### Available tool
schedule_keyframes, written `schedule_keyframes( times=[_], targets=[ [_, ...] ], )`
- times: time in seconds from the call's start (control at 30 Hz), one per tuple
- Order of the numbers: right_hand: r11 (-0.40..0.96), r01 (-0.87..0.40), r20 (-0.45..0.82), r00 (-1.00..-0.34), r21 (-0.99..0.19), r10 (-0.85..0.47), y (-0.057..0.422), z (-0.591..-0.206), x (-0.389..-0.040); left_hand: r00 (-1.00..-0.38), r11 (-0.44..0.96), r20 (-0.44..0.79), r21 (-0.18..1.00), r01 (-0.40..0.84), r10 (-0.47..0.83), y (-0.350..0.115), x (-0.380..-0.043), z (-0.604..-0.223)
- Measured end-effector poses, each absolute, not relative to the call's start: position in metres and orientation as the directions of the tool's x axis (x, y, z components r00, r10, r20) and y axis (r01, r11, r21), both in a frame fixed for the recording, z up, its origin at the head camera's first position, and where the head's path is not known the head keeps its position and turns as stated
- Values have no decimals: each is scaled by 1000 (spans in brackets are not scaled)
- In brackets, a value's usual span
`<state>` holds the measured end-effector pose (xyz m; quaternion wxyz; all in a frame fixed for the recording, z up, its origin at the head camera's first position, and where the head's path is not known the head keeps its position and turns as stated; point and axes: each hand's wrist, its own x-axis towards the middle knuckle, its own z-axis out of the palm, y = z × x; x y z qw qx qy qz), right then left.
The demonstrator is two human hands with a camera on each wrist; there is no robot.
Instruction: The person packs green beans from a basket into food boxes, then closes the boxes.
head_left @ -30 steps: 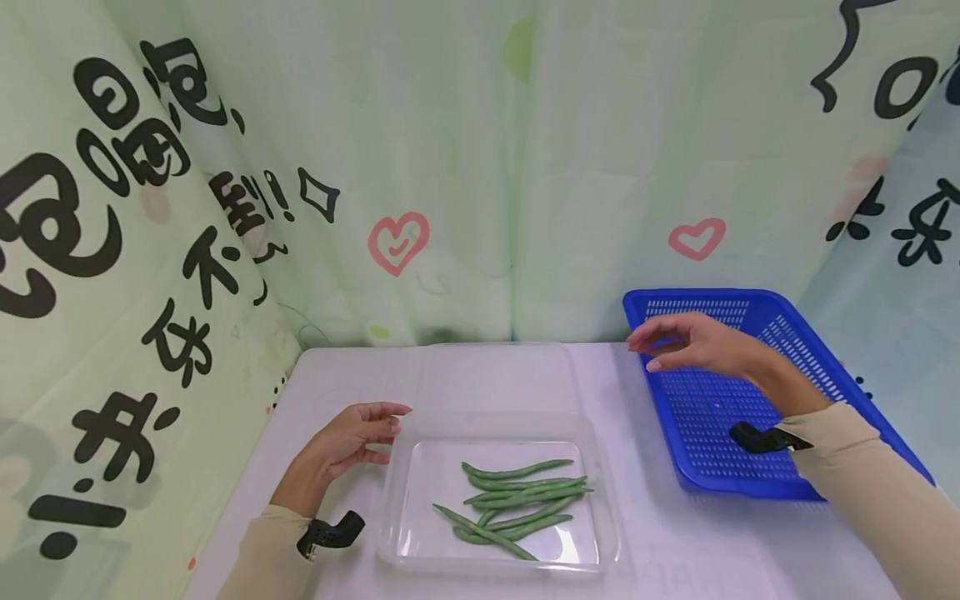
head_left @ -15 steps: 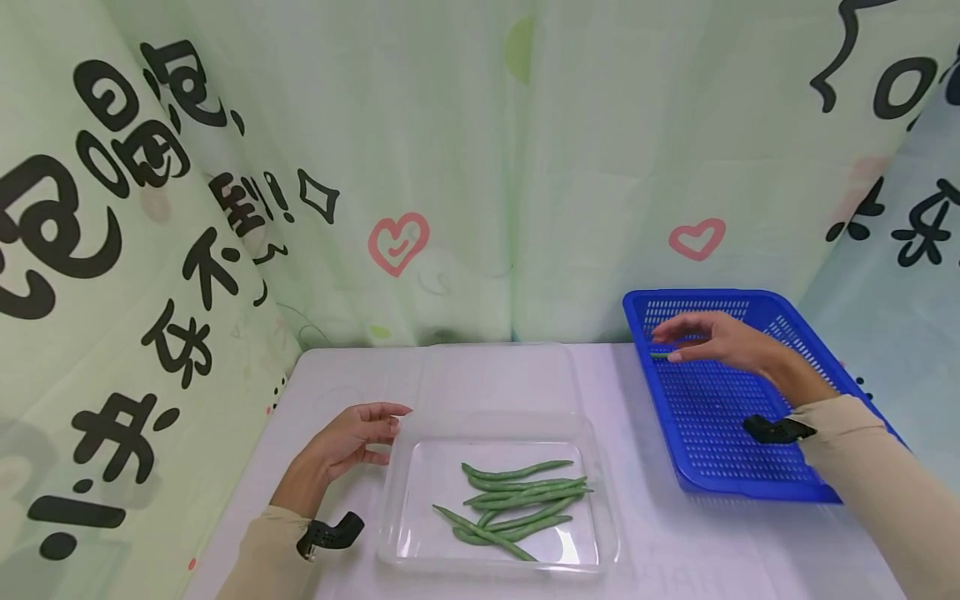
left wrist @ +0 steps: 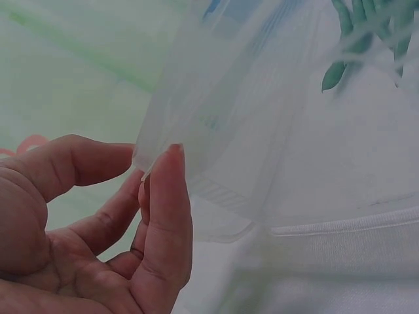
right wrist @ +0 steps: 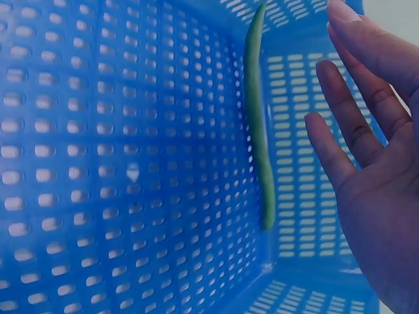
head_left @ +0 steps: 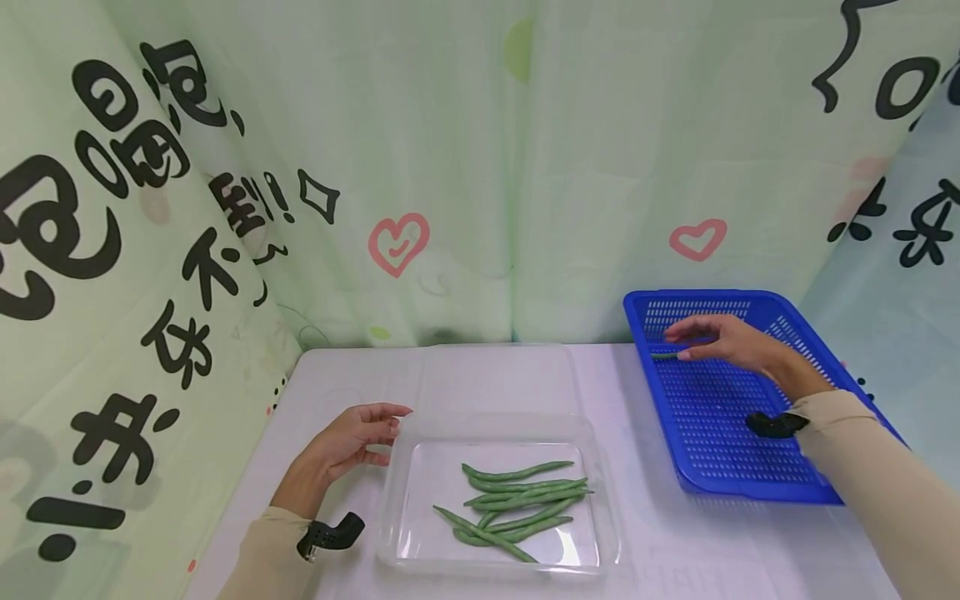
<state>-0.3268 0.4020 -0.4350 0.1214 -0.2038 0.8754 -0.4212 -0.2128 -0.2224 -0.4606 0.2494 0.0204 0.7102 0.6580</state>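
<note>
My left hand (head_left: 352, 437) pinches the upper left corner of a clear plastic container (left wrist: 216, 131), its rim between thumb and fingers. Several green beans (head_left: 517, 492) lie loosely across the container floor, well to the right of that hand. Over the back of a blue plastic basket (head_left: 697, 433) is my right hand (head_left: 723, 342), fingers loosely bent and holding nothing. A single green bean (right wrist: 258, 124) lies in the basket along its wall; in the right wrist view there is a gap between it and the fingertips.
The container's clear lid (head_left: 498, 375) stretches out behind it on the white table (head_left: 345, 375). The basket stands at the right, its perforated walls sloping outward. A pale green curtain (head_left: 585, 167) with lettering and hearts hangs behind and at both sides.
My right hand has moved rightward, from the basket's left rim to inside its outline. The single bean has come into sight in the basket. My left hand stays at the container corner.
</note>
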Motion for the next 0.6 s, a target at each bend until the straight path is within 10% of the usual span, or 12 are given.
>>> schedule_keyframes(
  times=[0.6],
  targets=[
    [705, -186, -104, -932, -684, -347, 435, -461, -330, -874, 132, -332, 943, -304, 355, -221, -213, -460]
  ],
)
